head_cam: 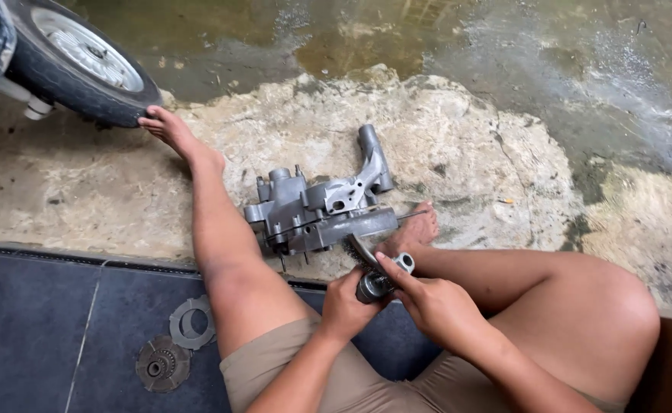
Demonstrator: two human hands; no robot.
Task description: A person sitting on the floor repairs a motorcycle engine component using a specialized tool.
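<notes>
engine casing (317,206) between legs, discs (175,344) left, wheel (84,61) far left

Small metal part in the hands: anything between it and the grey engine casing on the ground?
Nothing visible. Both hands, left hand and right hand, hold the small metal part just below the grey engine casing; its upper end already reaches the casing's lower edge.

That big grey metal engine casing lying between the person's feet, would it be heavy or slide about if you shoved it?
The grey metal casing looks like thick cast metal, so probably heavy and quite stiff. Its lumpy shape rests on rough, cracked concrete ground, so it would likely scrape rather than slide or roll. The protruding tube on its upper right might make it tip a little if lifted from one end.
</notes>
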